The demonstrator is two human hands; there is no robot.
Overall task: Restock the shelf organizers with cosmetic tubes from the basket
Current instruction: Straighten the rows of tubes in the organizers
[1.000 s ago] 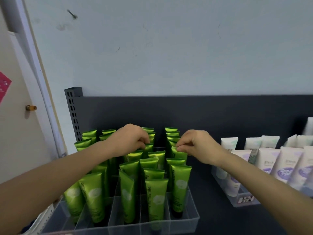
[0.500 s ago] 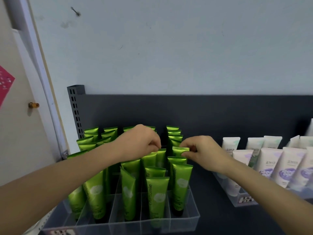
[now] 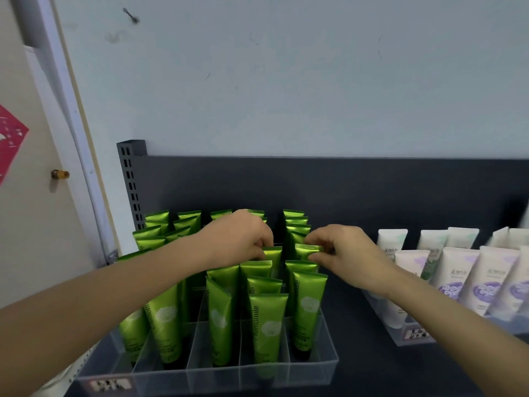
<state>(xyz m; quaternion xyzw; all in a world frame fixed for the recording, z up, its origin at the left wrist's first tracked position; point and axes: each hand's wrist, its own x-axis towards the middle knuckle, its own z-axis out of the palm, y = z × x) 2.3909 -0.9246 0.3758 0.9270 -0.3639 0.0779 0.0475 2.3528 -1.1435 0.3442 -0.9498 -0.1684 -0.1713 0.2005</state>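
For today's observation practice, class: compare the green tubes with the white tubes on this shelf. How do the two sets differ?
Colour: the green tubes are glossy green with a pale flower mark; the white tubes are white, many with purple labels. Handling: the left hand and right hand both pinch green tubes; no hand touches the white tubes. Shared: both sets stand crimped end up in clear organizers.

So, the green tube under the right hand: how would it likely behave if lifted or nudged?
The green tube seems light: the right hand holds its crimped top with only a fingertip pinch. Its glossy skin may be slippery. Tall, narrow and standing cap-down, it would probably tip without the dividers of the clear organizer and the neighbouring tubes.
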